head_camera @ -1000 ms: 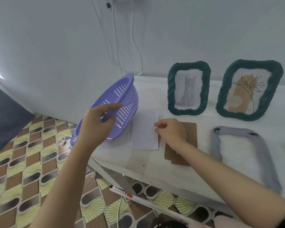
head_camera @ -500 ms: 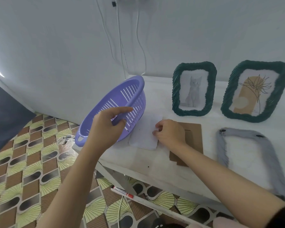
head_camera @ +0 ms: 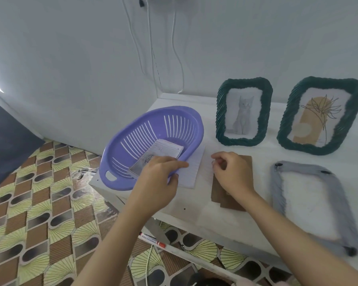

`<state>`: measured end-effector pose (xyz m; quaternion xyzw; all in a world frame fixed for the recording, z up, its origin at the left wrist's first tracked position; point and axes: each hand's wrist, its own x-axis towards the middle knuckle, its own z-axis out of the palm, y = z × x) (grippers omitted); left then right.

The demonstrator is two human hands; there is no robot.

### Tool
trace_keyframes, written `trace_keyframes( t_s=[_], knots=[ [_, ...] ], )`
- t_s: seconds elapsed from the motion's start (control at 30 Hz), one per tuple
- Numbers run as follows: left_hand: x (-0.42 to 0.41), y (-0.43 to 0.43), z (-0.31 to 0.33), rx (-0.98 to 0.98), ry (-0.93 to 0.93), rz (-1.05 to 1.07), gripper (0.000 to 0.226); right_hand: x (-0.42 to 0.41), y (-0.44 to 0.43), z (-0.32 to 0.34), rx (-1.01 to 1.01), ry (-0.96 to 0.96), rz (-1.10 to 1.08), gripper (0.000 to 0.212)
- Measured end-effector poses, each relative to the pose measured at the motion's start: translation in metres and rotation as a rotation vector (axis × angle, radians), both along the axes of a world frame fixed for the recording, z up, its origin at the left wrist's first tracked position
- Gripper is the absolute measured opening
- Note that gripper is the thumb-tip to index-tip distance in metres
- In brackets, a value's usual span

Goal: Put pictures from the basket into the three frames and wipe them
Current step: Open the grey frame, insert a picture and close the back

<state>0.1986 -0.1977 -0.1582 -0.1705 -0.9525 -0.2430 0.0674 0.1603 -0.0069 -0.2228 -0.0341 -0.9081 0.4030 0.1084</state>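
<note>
Setting: white tabletop [head_camera: 194,213] pushed against a pale wall [head_camera: 70,58], with patterned floor tiles [head_camera: 39,203] below its left edge
Pictures: a small stack of pictures [head_camera: 165,150] lies flat in the bottom of the purple basket [head_camera: 120,145], not yet lifted out
Basket: sits upright at the tabletop's left end, its right side resting on a white lined sheet [head_camera: 191,172]
Left hand: the left hand [head_camera: 156,180] reaches over the basket's near rim; its fingers [head_camera: 180,165] curl across the rim with the thumb on the outer wall, so it seems to hold the basket; whether the fingertips also touch the stack is hidden
Right hand: the right hand [head_camera: 230,172] rests on a brown backing board [head_camera: 227,200] just right of the sheet, its fingers loosely curled with nothing seen between them
Frames: a grey frame [head_camera: 300,167] lies flat and unfilled right of the board; the cat frame [head_camera: 244,81] and the plant frame [head_camera: 327,81], both green, stand filled by the wall
Step in hand: most likely fetching a picture for the third, grey frame
Next move: probably calls for pinching one picture off the stack, laying it in the grey frame and closing it with the board; wiping looks still to come
</note>
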Motion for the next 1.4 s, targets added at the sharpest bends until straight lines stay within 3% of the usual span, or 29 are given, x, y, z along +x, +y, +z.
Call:
trace_keyframes(
  t_s=[0.2, 0.33, 0.47, 0.57, 0.7, 0.8, 0.93, 1.13, 1.4],
  knots=[
    [0.004, 0.002, -0.007, -0.062, 0.032, 0.006, 0.04, -0.002, 0.004, 0.002, -0.049, -0.017, 0.009, 0.021],
    [0.004, -0.01, 0.0, 0.115, 0.075, 0.01, 0.032, -0.007, -0.004, 0.01, -0.089, -0.017, 0.025, 0.021],
    [-0.02, -0.044, 0.016, 0.175, 0.153, 0.179, 0.028, -0.011, -0.013, 0.021, -0.192, 0.003, 0.024, 0.022],
    [-0.046, -0.062, 0.029, 0.085, 0.043, 0.253, 0.023, -0.015, -0.02, 0.027, -0.315, -0.034, 0.03, 0.034],
    [-0.088, -0.064, 0.021, -0.239, -0.304, 0.18, 0.023, -0.016, -0.027, 0.036, -0.418, -0.047, 0.026, 0.048],
    [-0.108, -0.058, 0.004, -0.462, -0.367, 0.26, 0.022, -0.015, -0.03, 0.038, -0.41, -0.039, 0.013, 0.052],
    [-0.113, -0.046, -0.004, -0.506, -0.379, 0.368, 0.034, -0.014, -0.032, 0.038, -0.435, -0.038, 0.002, 0.056],
    [-0.118, -0.042, -0.002, -0.532, -0.427, 0.39, 0.035, -0.013, -0.033, 0.04, -0.429, -0.016, 0.01, 0.055],
    [-0.122, -0.053, -0.004, -0.496, -0.331, 0.399, 0.024, -0.011, -0.034, 0.04, -0.437, -0.014, 0.027, 0.048]
  ],
)
